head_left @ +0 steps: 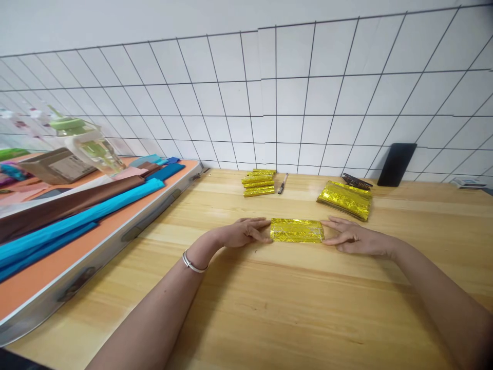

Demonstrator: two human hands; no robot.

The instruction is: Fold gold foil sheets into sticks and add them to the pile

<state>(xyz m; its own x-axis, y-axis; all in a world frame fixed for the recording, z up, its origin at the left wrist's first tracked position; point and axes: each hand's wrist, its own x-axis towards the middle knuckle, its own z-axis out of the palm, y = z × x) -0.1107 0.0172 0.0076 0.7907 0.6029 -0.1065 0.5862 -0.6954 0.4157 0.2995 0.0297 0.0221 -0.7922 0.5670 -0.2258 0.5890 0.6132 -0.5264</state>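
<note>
A partly folded sheet of gold foil paper (297, 230) lies flat on the wooden table, its long side running left to right. At its left edge is my left hand (245, 232), with thumb and fingers apart and the tips touching the corners. My right hand (353, 236) mirrors this at the right edge, its fingers stretched and spread. Behind the sheet sits a small pile of narrow folded gold strips (259, 183), beside a pen (283, 183). To the right rests a stack of gold foil sheets (345, 200).
A black stapler-like object (357, 181) lies behind the foil stack. A dark phone-like slab (397, 164) leans on the tiled wall. At left, an orange-topped raised surface (169, 191) carries blue and brown paper (88, 218), a cardboard box (57, 165) and a green-lidded bottle (90, 144).
</note>
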